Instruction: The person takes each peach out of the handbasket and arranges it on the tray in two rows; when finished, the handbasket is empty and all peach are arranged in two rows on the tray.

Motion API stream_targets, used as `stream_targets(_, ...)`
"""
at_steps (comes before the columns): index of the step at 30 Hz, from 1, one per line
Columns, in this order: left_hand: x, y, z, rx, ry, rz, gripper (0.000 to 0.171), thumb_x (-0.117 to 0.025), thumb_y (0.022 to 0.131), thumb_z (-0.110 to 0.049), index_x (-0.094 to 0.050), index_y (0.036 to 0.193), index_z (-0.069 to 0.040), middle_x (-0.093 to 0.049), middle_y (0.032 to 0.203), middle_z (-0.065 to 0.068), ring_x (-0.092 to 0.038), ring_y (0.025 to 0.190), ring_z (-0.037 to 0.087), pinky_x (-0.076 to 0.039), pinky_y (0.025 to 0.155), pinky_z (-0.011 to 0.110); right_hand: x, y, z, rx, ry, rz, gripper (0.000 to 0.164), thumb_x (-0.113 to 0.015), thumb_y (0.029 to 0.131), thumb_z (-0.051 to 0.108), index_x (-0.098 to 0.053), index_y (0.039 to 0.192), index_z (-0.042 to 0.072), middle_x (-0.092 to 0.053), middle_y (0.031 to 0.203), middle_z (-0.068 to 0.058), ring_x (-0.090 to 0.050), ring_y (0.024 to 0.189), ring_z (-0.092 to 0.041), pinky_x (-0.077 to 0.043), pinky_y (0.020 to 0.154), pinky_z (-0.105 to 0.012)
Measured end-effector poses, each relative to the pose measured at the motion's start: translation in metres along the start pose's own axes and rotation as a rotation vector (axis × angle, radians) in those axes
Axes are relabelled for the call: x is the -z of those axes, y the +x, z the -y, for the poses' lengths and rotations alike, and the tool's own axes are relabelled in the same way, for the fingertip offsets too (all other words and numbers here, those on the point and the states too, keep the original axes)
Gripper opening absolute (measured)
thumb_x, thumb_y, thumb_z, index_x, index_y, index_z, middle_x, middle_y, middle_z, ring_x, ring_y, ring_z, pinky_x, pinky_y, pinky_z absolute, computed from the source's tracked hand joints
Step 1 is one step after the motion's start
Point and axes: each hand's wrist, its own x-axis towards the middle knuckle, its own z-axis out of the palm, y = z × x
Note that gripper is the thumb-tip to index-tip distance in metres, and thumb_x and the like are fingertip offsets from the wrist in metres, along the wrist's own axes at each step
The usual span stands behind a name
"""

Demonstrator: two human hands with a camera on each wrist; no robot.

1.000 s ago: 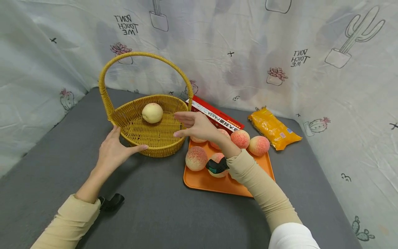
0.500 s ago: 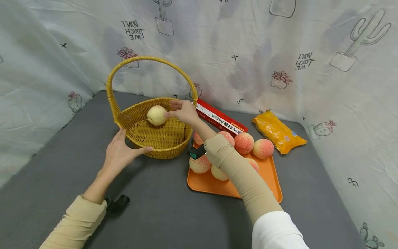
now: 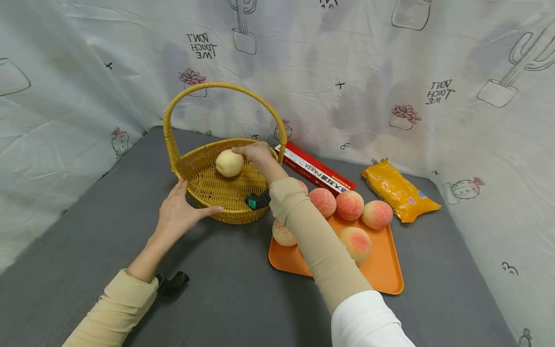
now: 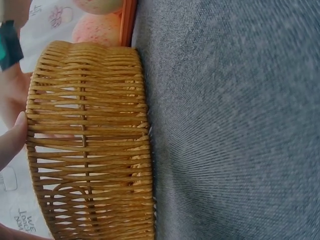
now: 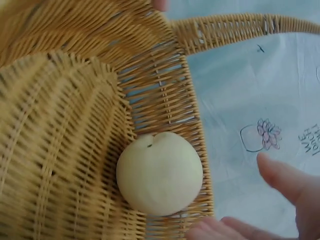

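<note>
A pale, cream-coloured peach rests inside a yellow wicker basket with a tall arched handle, against the far wall. My left hand is at the basket's near left side, thumb stretched along the front rim and fingers on the left rim. In the left wrist view the thumb touches the rim from outside. Reaching over the right part of the basket, my right hand has its fingertips beside the peach. The right wrist view shows its thumb and fingers spread apart, the peach next to them.
An orange tray with several pink-and-cream peaches stands right of the basket, partly under the right forearm. Behind it lies a red pasta box. A yellow packet is at the back right. A patterned curtain borders the grey table.
My right hand has moved from the basket's right rim in toward the peach. The left hand keeps its place at the rim. The head view has shifted, carrying everything slightly right and down.
</note>
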Motion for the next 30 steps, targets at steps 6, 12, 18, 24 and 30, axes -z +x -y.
stream_targets(6,-0.001,0.0,0.001,0.031,-0.023,0.006,0.118,-0.079,0.076,-0.051,-0.011,0.152,0.009,-0.009,0.158,0.028,-0.017,0.14,0.051,-0.023,0.107,0.065,-0.01,0.006,-0.004,-0.103,0.208,-0.004,0.088,-0.069,0.091,0.012,-0.01,0.156,0.004,-0.026,0.155,-0.017,-0.032,0.141,-0.028,-0.032,0.112,-0.037)
stream_targets(12,-0.002,0.0,0.002,0.021,-0.027,-0.006,0.115,-0.08,0.077,-0.047,-0.013,0.151,0.009,-0.01,0.158,0.028,-0.019,0.139,0.051,-0.024,0.107,0.064,-0.016,0.018,-0.018,-0.123,0.312,0.001,0.082,-0.065,0.094,0.01,-0.012,0.155,0.002,-0.023,0.155,-0.019,-0.03,0.141,-0.031,-0.033,0.112,-0.039)
stream_targets(18,-0.001,0.0,0.002,0.017,-0.029,-0.015,0.115,-0.08,0.077,-0.047,-0.013,0.151,0.01,-0.011,0.158,0.028,-0.02,0.139,0.051,-0.025,0.107,0.064,-0.021,0.038,-0.03,-0.138,0.274,0.016,0.088,-0.071,0.091,0.018,-0.014,0.155,0.001,-0.026,0.153,-0.025,-0.031,0.139,-0.04,-0.036,0.109,-0.047)
stream_targets(24,-0.001,0.0,0.003,0.002,-0.033,-0.023,0.113,-0.08,0.078,-0.046,-0.015,0.151,0.01,-0.013,0.158,0.027,-0.021,0.139,0.05,-0.025,0.107,0.063,-0.031,0.046,-0.035,-0.165,0.185,-0.067,0.084,-0.073,0.089,0.027,-0.025,0.151,0.0,-0.035,0.147,-0.026,-0.039,0.134,-0.041,-0.042,0.104,-0.049)
stream_targets(30,-0.002,0.001,0.006,-0.009,-0.037,-0.036,0.115,-0.081,0.076,-0.048,-0.017,0.151,0.01,-0.014,0.157,0.027,-0.023,0.138,0.05,-0.026,0.107,0.063,-0.037,0.03,-0.03,-0.184,0.166,-0.064,0.077,-0.069,0.091,0.03,-0.029,0.151,0.003,-0.033,0.151,-0.018,-0.036,0.137,-0.035,-0.039,0.106,-0.047)
